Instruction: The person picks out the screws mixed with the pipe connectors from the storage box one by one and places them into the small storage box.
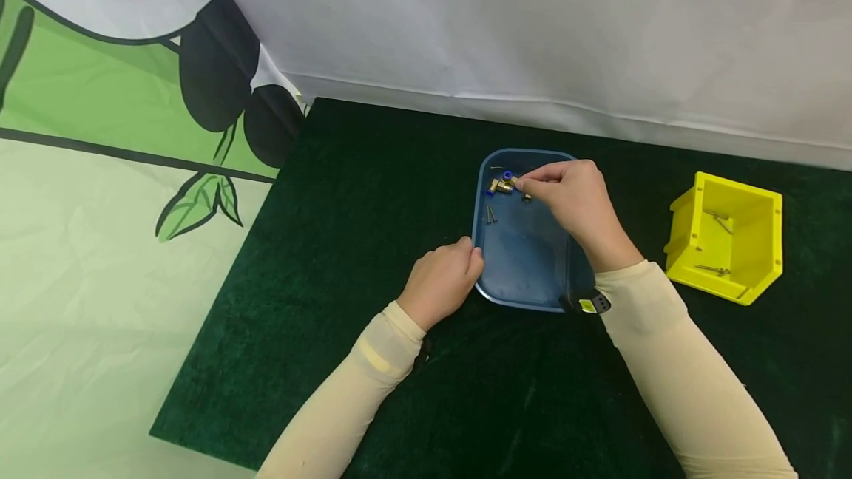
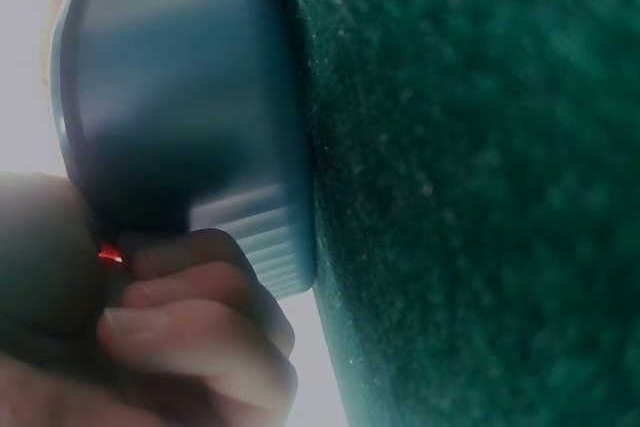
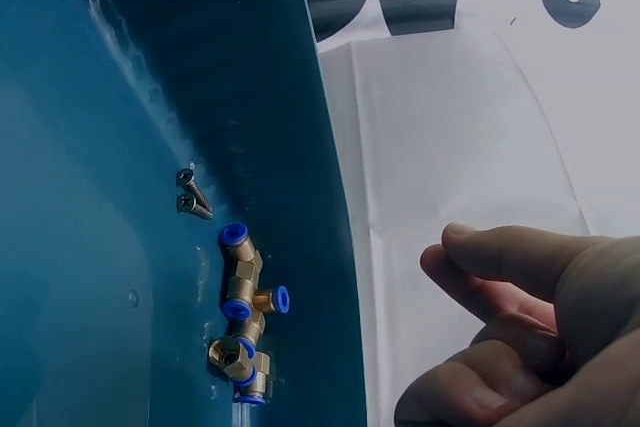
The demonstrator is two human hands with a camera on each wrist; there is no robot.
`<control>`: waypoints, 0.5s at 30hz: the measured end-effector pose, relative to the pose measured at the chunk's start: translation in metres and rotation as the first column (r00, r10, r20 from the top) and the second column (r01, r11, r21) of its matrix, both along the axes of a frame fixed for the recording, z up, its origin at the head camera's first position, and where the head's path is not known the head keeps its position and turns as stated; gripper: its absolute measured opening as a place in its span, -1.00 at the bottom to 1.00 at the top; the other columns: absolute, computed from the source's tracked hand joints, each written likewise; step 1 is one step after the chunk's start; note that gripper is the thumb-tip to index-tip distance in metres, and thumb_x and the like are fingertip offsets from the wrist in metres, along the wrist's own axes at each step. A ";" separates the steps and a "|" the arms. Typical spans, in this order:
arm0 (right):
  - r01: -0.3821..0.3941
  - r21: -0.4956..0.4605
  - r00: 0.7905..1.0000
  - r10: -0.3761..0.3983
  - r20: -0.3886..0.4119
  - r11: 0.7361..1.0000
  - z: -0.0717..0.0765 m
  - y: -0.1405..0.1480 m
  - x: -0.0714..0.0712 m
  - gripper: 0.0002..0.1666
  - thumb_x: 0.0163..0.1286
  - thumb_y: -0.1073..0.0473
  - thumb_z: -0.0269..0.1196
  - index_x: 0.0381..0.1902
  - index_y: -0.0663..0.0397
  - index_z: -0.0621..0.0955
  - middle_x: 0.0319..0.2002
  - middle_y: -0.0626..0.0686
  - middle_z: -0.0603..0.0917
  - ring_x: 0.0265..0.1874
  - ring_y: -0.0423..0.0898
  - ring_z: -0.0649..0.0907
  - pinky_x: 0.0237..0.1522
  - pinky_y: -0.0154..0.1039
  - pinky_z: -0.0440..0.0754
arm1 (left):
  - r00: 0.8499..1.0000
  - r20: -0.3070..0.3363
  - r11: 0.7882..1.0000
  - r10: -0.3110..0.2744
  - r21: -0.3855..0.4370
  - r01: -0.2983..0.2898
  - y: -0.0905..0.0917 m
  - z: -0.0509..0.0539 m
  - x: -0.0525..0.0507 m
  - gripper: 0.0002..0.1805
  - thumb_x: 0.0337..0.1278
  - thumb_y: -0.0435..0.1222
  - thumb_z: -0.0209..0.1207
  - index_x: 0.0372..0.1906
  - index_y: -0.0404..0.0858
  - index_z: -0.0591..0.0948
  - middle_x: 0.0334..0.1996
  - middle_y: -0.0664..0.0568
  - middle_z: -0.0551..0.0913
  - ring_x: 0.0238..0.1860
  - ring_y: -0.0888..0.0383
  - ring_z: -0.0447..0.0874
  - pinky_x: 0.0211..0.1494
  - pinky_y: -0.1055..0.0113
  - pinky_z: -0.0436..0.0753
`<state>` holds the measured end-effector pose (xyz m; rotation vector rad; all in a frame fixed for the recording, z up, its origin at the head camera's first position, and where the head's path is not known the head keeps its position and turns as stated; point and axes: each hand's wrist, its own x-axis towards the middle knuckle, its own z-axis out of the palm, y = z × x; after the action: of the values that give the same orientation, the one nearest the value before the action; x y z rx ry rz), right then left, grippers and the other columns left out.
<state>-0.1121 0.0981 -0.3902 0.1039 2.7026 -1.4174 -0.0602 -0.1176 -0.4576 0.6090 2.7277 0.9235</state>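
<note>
My left hand (image 1: 442, 279) grips the near left rim of a blue tray (image 1: 526, 272), its fingers curled over the edge. In the left wrist view, those fingers (image 2: 195, 332) lie against the tray's ribbed side. Over the far part of the tray is my right hand (image 1: 582, 202), thumb and forefinger close together beside several brass push-in fittings (image 1: 504, 188) with blue collars. In the right wrist view, nothing shows between those fingertips (image 3: 462, 235); the other fingers are loosely curled. Two screws (image 3: 192, 194) lie near the fittings (image 3: 240, 297) in the tray.
A yellow bin (image 1: 682, 231) stands right of the tray with several screws (image 1: 715, 270) inside. Dark green cloth (image 1: 373, 191) covers the table. A white curtain (image 1: 532, 35) hangs behind, and a printed green and white cloth (image 1: 100, 242) lies to the left.
</note>
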 end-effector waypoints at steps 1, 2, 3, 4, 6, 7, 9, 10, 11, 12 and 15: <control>-0.003 0.003 1.000 0.003 0.000 1.000 0.000 0.000 0.000 -0.65 0.37 -0.04 0.31 -0.16 0.14 0.78 -0.12 0.08 0.73 -0.09 0.00 0.45 -0.13 -0.06 0.35 | 1.000 0.002 1.000 0.001 0.000 -0.001 0.000 0.000 0.000 -0.67 0.53 -0.14 -0.17 -0.43 -0.08 0.44 -0.62 0.11 0.45 -0.69 0.22 0.42 -0.63 0.35 0.39; -0.005 0.004 1.000 0.005 0.002 1.000 -0.001 0.000 -0.001 -0.65 0.37 -0.04 0.31 -0.16 0.14 0.78 -0.12 0.08 0.72 -0.09 0.00 0.44 -0.13 -0.05 0.35 | 1.000 0.002 1.000 0.001 -0.001 -0.001 0.000 -0.001 0.000 -0.67 0.53 -0.14 -0.17 -0.43 -0.08 0.44 -0.62 0.11 0.45 -0.69 0.22 0.42 -0.63 0.35 0.39; -0.007 0.003 1.000 0.007 0.003 1.000 -0.001 0.000 -0.001 -0.65 0.37 -0.03 0.31 -0.16 0.14 0.78 -0.12 0.09 0.72 -0.09 0.00 0.44 -0.13 -0.05 0.35 | 1.000 0.002 1.000 0.001 0.000 -0.001 0.000 -0.001 0.000 -0.67 0.53 -0.14 -0.17 -0.43 -0.08 0.44 -0.62 0.11 0.45 -0.69 0.22 0.42 -0.63 0.36 0.39; -0.009 0.002 1.000 0.009 0.005 1.000 -0.001 -0.001 -0.001 -0.66 0.38 -0.02 0.31 -0.16 0.14 0.78 -0.12 0.08 0.72 -0.08 0.00 0.44 -0.13 -0.05 0.35 | 1.000 0.002 1.000 -0.002 0.004 0.002 0.000 -0.001 0.000 -0.67 0.53 -0.14 -0.17 -0.42 -0.08 0.44 -0.62 0.11 0.45 -0.69 0.22 0.42 -0.63 0.36 0.40; -0.013 -0.003 1.000 0.013 0.007 1.000 -0.002 -0.002 -0.002 -0.67 0.38 -0.01 0.31 -0.18 0.15 0.78 -0.12 0.08 0.71 -0.08 0.00 0.43 -0.14 -0.06 0.34 | 1.000 0.001 1.000 -0.005 0.008 0.005 -0.001 -0.001 0.000 -0.66 0.53 -0.13 -0.18 -0.42 -0.08 0.44 -0.62 0.11 0.45 -0.68 0.22 0.42 -0.63 0.35 0.39; -0.015 -0.006 1.000 0.015 0.010 1.000 -0.002 -0.003 -0.002 -0.68 0.38 0.00 0.31 -0.18 0.15 0.78 -0.13 0.09 0.71 -0.09 0.00 0.43 -0.14 -0.06 0.34 | 1.000 0.000 1.000 -0.006 0.011 0.006 -0.001 -0.001 0.000 -0.66 0.53 -0.13 -0.18 -0.42 -0.08 0.44 -0.62 0.11 0.45 -0.68 0.22 0.42 -0.63 0.35 0.39; -0.019 -0.004 1.000 0.019 0.014 1.000 -0.003 -0.004 -0.003 -0.68 0.38 0.01 0.31 -0.19 0.16 0.78 -0.15 0.09 0.71 -0.10 -0.01 0.43 -0.16 -0.07 0.35 | 1.000 -0.001 1.000 -0.009 0.016 0.009 -0.001 -0.001 0.000 -0.66 0.53 -0.13 -0.18 -0.42 -0.08 0.44 -0.62 0.11 0.44 -0.68 0.22 0.42 -0.63 0.35 0.39; -0.021 0.001 1.000 0.021 0.018 1.000 -0.004 -0.005 -0.004 -0.68 0.38 0.01 0.31 -0.19 0.16 0.78 -0.15 0.09 0.71 -0.11 -0.01 0.43 -0.16 -0.07 0.35 | 1.000 -0.003 1.000 -0.010 0.016 0.011 -0.001 -0.001 0.000 -0.66 0.53 -0.13 -0.18 -0.42 -0.08 0.44 -0.62 0.11 0.44 -0.68 0.23 0.42 -0.63 0.35 0.39; -0.024 0.008 0.999 0.024 0.022 1.000 -0.004 -0.005 -0.005 -0.68 0.38 0.01 0.31 -0.20 0.17 0.78 -0.15 0.09 0.71 -0.12 -0.01 0.44 -0.17 -0.07 0.36 | 1.000 -0.007 1.000 -0.011 0.014 0.011 -0.001 -0.001 0.000 -0.66 0.54 -0.13 -0.18 -0.42 -0.08 0.44 -0.62 0.11 0.44 -0.69 0.23 0.41 -0.64 0.35 0.38; -0.027 0.014 0.999 0.026 0.029 1.000 -0.005 -0.006 -0.006 -0.68 0.38 0.02 0.31 -0.19 0.18 0.77 -0.16 0.10 0.71 -0.13 0.00 0.45 -0.18 -0.08 0.38 | 1.000 -0.008 1.000 -0.012 0.014 0.012 -0.001 -0.001 -0.001 -0.66 0.54 -0.13 -0.18 -0.43 -0.08 0.44 -0.62 0.11 0.44 -0.69 0.23 0.41 -0.64 0.35 0.38; -0.038 0.038 0.998 0.036 0.057 0.999 -0.007 -0.007 -0.011 -0.70 0.39 0.05 0.29 -0.18 0.18 0.77 -0.15 0.09 0.72 -0.17 0.00 0.47 -0.19 -0.09 0.42 | 1.000 -0.016 1.000 -0.012 0.016 0.012 0.000 -0.002 0.000 -0.66 0.54 -0.13 -0.19 -0.43 -0.08 0.44 -0.62 0.11 0.44 -0.69 0.23 0.41 -0.64 0.35 0.38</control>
<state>-0.1228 0.0907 -0.3976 0.0942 2.6731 -1.3309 -0.0606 -0.1176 -0.4600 0.6370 2.7299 0.9423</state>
